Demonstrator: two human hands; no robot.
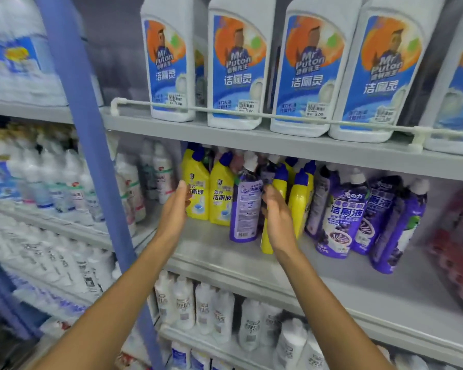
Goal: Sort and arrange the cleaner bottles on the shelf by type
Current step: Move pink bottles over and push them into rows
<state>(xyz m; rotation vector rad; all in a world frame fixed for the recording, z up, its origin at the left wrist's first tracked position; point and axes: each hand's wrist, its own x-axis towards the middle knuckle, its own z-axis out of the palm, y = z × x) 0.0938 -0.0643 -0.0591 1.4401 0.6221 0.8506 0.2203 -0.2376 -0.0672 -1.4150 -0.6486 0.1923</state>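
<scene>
The middle shelf (225, 244) is where it's all happening. The left hand (175, 206) is stretched out flat with its fingers straight and together. Its fingertips are laid against the left edge of the leftmost yellow toilet-cleaner bottle (198, 198). A second yellow bottle (221, 201) is stood right beside it, and both are blue-capped and upright.

Next along, a purple bottle (245, 209) is turned back-label-out and tilted a bit — it's sat between the yellow pair and the right hand (277, 217). That hand is seen from the back, with its fingers bent toward the purple bottle's right edge. A third yellow bottle (266, 245) is mostly hidden behind the palm, so whether anything is actually gripped can't be told.

More yellow bottles (301, 201) are packed just to the right. After those comes a cluster of purple bottles (340, 217), labels forward and leaning at odd angles.

Up top, a row of white Mr Puton bottles (237, 70) is kept behind a thin guard rail (278, 117). Small white bottles (203, 311) are lined up on the shelf below, and the blurry bay on the left is split off by a blue upright post (91, 156).
</scene>
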